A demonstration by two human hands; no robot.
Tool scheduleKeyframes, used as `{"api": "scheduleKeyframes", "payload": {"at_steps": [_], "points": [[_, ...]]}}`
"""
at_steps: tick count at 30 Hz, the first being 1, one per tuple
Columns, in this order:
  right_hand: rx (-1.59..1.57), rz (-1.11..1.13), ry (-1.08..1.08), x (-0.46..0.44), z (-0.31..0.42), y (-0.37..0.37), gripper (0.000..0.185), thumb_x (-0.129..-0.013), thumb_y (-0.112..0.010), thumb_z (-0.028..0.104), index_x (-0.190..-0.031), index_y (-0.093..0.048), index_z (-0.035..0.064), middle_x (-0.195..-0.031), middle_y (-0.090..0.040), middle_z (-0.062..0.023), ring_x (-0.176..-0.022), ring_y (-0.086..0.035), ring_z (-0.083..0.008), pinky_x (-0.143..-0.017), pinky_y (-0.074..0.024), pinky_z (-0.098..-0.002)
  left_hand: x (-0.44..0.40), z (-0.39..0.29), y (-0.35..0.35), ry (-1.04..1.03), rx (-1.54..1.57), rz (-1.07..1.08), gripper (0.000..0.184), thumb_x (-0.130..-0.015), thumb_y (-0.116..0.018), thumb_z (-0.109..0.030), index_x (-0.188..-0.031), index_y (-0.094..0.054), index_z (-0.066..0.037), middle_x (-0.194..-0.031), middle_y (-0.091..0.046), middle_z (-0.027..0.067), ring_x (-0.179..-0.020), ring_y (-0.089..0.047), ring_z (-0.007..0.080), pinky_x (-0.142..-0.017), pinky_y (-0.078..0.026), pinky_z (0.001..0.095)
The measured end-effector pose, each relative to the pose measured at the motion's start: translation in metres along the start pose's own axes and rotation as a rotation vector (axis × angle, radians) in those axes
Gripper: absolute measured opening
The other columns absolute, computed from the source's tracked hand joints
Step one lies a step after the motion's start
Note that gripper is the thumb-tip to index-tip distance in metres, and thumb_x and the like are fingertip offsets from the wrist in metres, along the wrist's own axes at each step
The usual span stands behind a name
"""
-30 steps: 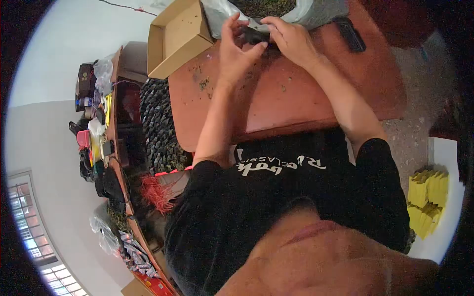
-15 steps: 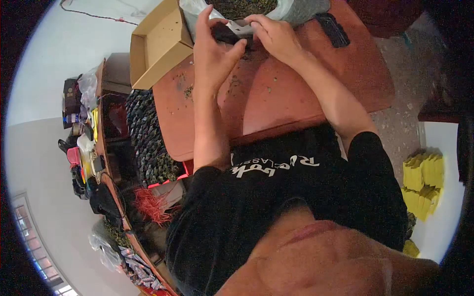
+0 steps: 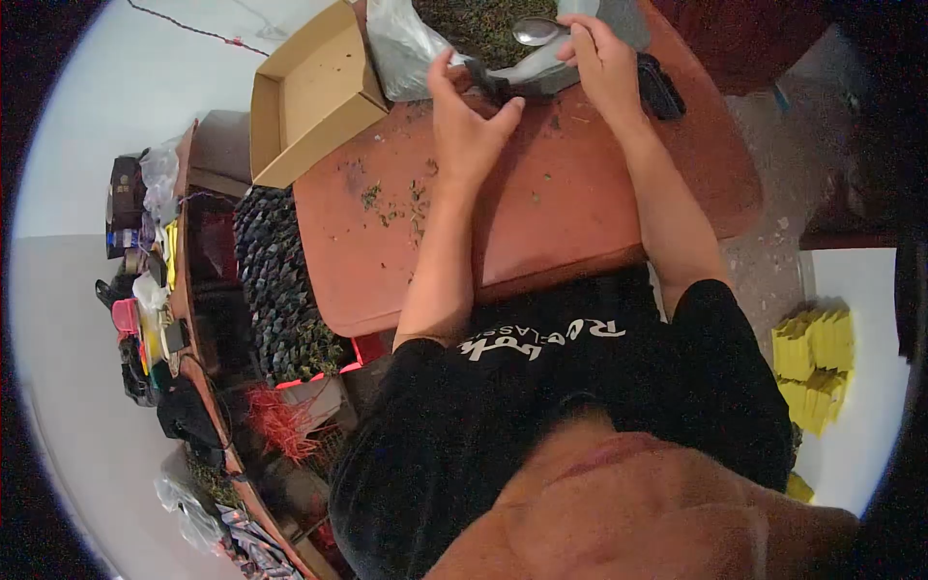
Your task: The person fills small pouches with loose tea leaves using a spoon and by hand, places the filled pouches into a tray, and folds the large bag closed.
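Note:
My right hand (image 3: 604,72) grips a metal spoon (image 3: 535,32) by its handle, the bowl lying over dark dried leaves (image 3: 474,24). These leaves fill a bag lined with clear plastic (image 3: 404,48) at the table's far side. My left hand (image 3: 469,126) is curled around a small black pouch (image 3: 491,85) at the near edge of that bag, with thumb and index finger on either side of it. The pouch's inside is hidden. Right of the bag, close to my right forearm, lies a black tray-like object (image 3: 660,89).
An open cardboard box (image 3: 319,92) stands at the table's left edge. Leaf crumbs (image 3: 387,205) are scattered over the red-brown table (image 3: 551,217). Many small dark packets (image 3: 275,280) are piled to the left, beside a cluttered shelf (image 3: 198,319). Yellow packets (image 3: 814,362) are stacked at right.
My right hand has moved right, away from the left hand, and the spoon now shows over the leaves. My left hand has shifted slightly right and down with the black pouch.

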State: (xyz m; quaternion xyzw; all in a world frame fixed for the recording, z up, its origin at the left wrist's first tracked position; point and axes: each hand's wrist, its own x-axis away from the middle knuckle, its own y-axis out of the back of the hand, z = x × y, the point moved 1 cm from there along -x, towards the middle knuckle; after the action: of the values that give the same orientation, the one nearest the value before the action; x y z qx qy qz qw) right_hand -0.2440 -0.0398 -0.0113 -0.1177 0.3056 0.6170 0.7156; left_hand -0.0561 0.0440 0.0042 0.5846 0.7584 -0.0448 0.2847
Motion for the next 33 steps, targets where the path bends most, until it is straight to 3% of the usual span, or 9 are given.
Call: {"api": "scheduleKeyframes", "payload": {"at_steps": [6,9,16,19,22,25,26,29,33], "points": [[-0.149,0.305,-0.130,-0.001,0.004,-0.010,0.030,-0.104,-0.047,0.024,-0.119,-0.067,0.0098,-0.077,-0.068,-0.0035,-0.070,-0.062,-0.0092,-0.066,-0.0510,-0.0257,0.004,0.018,-0.002,-0.140,-0.179,-0.055,0.077,-0.068,-0.087,-0.016,-0.131,-0.046,0.001,-0.119,-0.055,0.0181,-0.109,-0.057,0.0310,-0.093,-0.048,0.0374],[-0.050,0.471,-0.004,-0.002,0.016,-0.024,0.030,-0.104,-0.046,0.025,-0.119,-0.067,0.0095,-0.077,-0.067,-0.0021,-0.069,-0.060,-0.0091,-0.065,-0.0505,-0.0261,0.004,0.014,0.002,-0.128,-0.143,-0.063,0.070,-0.068,-0.086,-0.015,-0.126,-0.050,0.000,-0.116,-0.056,0.0176,-0.108,-0.057,0.0339,-0.092,-0.048,0.0393],[0.625,0.291,0.434,-0.025,-0.006,-0.052,0.028,-0.095,-0.052,0.020,-0.120,-0.064,0.0172,-0.088,-0.070,-0.0123,-0.081,-0.070,-0.0308,-0.071,-0.0547,-0.0432,-0.002,0.020,0.007,-0.233,-0.178,-0.232,0.062,-0.068,-0.085,-0.012,-0.122,-0.055,-0.002,-0.110,-0.057,0.0148,-0.105,-0.054,0.0330,-0.093,-0.044,0.0419],[0.631,0.218,0.425,-0.036,-0.009,-0.052,0.027,-0.094,-0.054,0.020,-0.119,-0.064,0.0170,-0.091,-0.072,-0.0115,-0.084,-0.069,-0.0332,-0.073,-0.0548,-0.0457,-0.004,0.028,0.013,-0.223,-0.245,-0.247,0.064,-0.072,-0.086,-0.015,-0.126,-0.054,0.000,-0.117,-0.054,0.0145,-0.107,-0.056,0.0268,-0.091,-0.049,0.0355],[0.643,0.149,0.234,-0.055,-0.012,-0.040,0.027,-0.095,-0.051,0.023,-0.118,-0.065,0.0172,-0.087,-0.072,-0.0098,-0.086,-0.069,-0.0327,-0.075,-0.0544,-0.0458,-0.004,0.032,0.011,-0.180,-0.162,-0.210,0.063,-0.073,-0.085,-0.015,-0.126,-0.054,-0.001,-0.117,-0.053,0.0144,-0.108,-0.056,0.0273,-0.091,-0.048,0.0358],[0.607,0.063,0.283,-0.066,-0.016,-0.026,0.029,-0.103,-0.042,0.019,-0.111,-0.063,0.0007,-0.082,-0.068,-0.0210,-0.075,-0.068,-0.0347,-0.069,-0.0540,-0.0436,-0.004,0.027,0.010,-0.175,-0.224,-0.194,0.064,-0.074,-0.085,-0.017,-0.127,-0.054,-0.001,-0.116,-0.054,0.0143,-0.108,-0.055,0.0284,-0.093,-0.047,0.0366],[0.672,0.127,0.147,-0.066,-0.005,-0.023,0.030,-0.103,-0.040,0.019,-0.110,-0.063,0.0009,-0.086,-0.068,-0.0230,-0.079,-0.066,-0.0413,-0.071,-0.0531,-0.0488,-0.003,0.027,0.010,-0.190,-0.239,-0.190,0.064,-0.074,-0.085,-0.018,-0.128,-0.054,-0.001,-0.115,-0.054,0.0145,-0.108,-0.056,0.0286,-0.093,-0.047,0.0369],[0.909,0.266,0.057,-0.070,-0.018,-0.028,0.030,-0.102,-0.042,0.022,-0.108,-0.063,0.0017,-0.084,-0.070,-0.0177,-0.072,-0.066,-0.0347,-0.069,-0.0539,-0.0446,-0.001,0.030,0.009,-0.225,-0.253,-0.181,0.066,-0.074,-0.086,-0.021,-0.128,-0.055,-0.002,-0.115,-0.055,0.0149,-0.109,-0.056,0.0290,-0.094,-0.046,0.0379],[0.744,0.287,0.121,-0.056,-0.022,-0.053,0.034,-0.096,-0.045,0.030,-0.115,-0.067,0.0132,-0.082,-0.072,-0.0081,-0.084,-0.069,-0.0319,-0.078,-0.0534,-0.0444,-0.002,0.034,0.007,-0.198,-0.180,-0.173,0.065,-0.071,-0.086,-0.019,-0.126,-0.056,-0.004,-0.113,-0.057,0.0152,-0.109,-0.054,0.0325,-0.096,-0.044,0.0413]]}}
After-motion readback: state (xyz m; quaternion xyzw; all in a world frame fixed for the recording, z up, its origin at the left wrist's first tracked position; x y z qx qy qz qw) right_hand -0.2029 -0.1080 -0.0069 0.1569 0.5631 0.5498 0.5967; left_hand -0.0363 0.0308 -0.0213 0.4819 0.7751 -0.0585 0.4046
